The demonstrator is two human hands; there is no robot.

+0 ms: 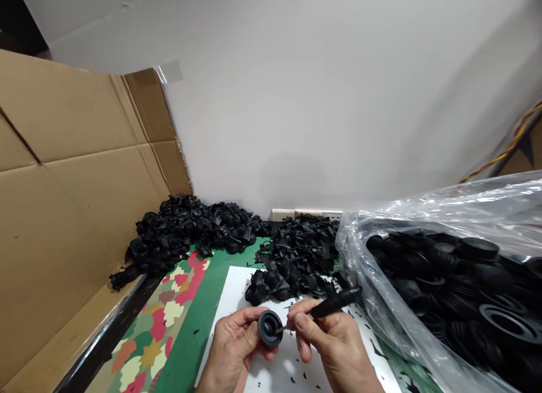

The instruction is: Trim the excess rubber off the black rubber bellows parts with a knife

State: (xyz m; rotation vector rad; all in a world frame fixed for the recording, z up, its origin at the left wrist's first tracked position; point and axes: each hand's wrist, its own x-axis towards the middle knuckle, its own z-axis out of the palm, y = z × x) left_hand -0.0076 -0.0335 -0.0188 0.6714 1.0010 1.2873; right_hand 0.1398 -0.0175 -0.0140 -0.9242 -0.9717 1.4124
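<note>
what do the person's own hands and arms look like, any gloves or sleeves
Both hands are bare: neither the left hand nor the right hand wears a glove, and no ring, watch or bracelet shows. No sleeve, cable or marking is visible either. The picture's lower edge cuts the view off near the wrists, so anything worn higher up cannot be told.

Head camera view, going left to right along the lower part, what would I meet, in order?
Cardboard, patterned strip, left hand, round black part, right hand, clear plastic bag.
</note>
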